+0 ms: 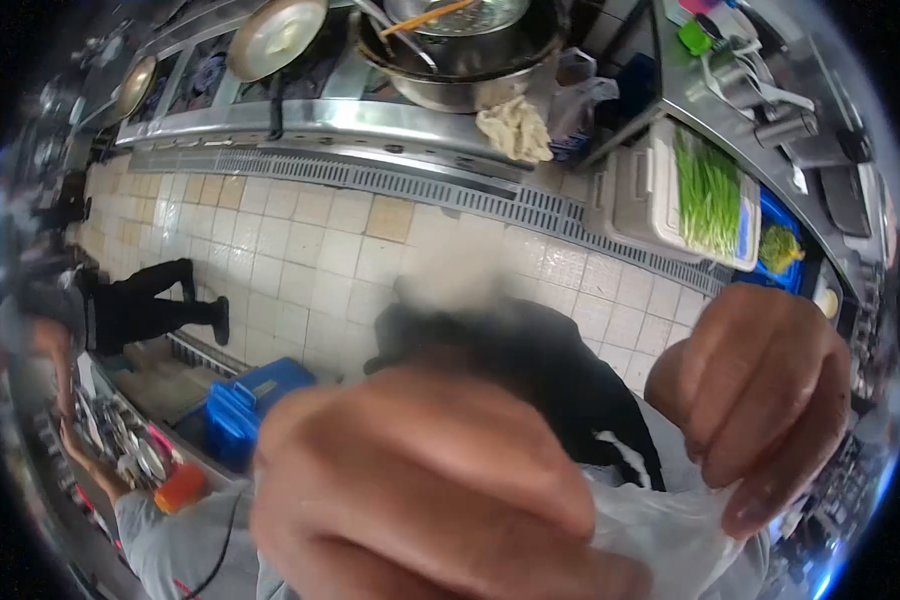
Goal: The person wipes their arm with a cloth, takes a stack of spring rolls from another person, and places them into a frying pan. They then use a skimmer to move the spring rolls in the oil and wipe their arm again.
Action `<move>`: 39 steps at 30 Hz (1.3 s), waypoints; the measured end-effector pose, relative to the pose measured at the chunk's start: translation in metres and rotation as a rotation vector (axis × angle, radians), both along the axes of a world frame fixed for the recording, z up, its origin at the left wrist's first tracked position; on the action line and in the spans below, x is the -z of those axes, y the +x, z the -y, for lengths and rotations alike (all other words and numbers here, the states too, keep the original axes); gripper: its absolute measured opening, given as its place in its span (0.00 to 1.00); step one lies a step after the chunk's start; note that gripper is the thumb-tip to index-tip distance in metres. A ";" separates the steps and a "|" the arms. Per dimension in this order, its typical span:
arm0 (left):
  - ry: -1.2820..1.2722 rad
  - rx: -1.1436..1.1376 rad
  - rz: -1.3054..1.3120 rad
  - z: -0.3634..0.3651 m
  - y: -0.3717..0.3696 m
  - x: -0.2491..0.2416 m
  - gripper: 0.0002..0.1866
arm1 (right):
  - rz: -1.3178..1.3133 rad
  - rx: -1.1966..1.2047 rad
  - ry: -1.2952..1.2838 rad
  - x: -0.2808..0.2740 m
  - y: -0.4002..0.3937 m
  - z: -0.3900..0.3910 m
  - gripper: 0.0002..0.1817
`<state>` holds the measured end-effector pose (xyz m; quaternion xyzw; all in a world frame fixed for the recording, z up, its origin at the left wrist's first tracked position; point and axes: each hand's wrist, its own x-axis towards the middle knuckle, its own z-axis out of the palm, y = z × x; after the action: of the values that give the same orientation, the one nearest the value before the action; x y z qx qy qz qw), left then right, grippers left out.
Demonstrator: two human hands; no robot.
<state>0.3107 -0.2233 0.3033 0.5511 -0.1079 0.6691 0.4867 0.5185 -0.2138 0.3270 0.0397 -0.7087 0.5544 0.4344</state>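
Very near the camera, my left hand (420,490) is closed, its curled fingers filling the lower middle of the view. My right hand (760,390) is raised on the right, also closed, with fingertips pinched downward. Between the two stretches a thin, translucent white plastic bag (660,530), gripped at its edge by the right fingers. The left fingers' hold on it is partly hidden behind the hand. Dark trousers and a blurred pale shape show beneath the hands.
A stove with a large metal pot (450,85), a pan (275,40) and a hanging cloth (515,128) runs along the top. Green stalks (708,195) lie on a white bin, right. A blue lidded container (255,405) and other people are at left.
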 end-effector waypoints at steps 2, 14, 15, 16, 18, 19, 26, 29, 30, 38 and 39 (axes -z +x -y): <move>-0.033 0.002 0.030 0.009 0.000 -0.002 0.10 | 0.057 0.122 0.005 -0.003 -0.002 0.007 0.04; -0.304 0.462 0.307 0.025 -0.021 -0.001 0.10 | -0.037 -0.036 -0.040 0.008 -0.031 -0.011 0.08; -0.537 0.538 0.374 0.033 -0.022 -0.004 0.10 | -0.029 -0.051 0.006 0.010 -0.036 -0.021 0.06; -0.534 0.507 0.374 0.021 -0.024 -0.006 0.10 | -0.037 -0.081 0.005 0.018 -0.036 -0.023 0.06; -0.362 0.707 0.223 -0.014 -0.030 -0.005 0.09 | 0.001 0.110 -0.086 0.044 -0.031 -0.018 0.07; -0.357 0.678 0.222 -0.013 -0.027 -0.003 0.09 | -0.004 0.266 -0.156 0.052 -0.036 -0.013 0.07; -0.175 0.613 0.402 0.000 -0.019 0.027 0.22 | 0.213 0.628 -0.720 0.129 -0.025 -0.009 0.08; -0.299 0.505 0.396 0.006 -0.030 0.021 0.22 | 0.316 0.687 -0.791 0.128 -0.038 -0.013 0.10; -0.315 0.473 0.382 0.004 -0.035 0.017 0.22 | 0.344 0.708 -0.822 0.155 -0.017 -0.008 0.10; -0.131 0.251 0.126 -0.001 -0.031 0.001 0.21 | 0.427 0.677 -0.854 0.189 -0.013 -0.014 0.11; -0.113 0.255 0.110 -0.004 -0.033 0.000 0.21 | 0.434 0.680 -0.855 0.191 -0.012 -0.015 0.11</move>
<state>0.2775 -0.2195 0.3028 0.4672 -0.1658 0.6362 0.5912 0.5064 -0.1985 0.1363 -0.4831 -0.4679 0.6158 0.4105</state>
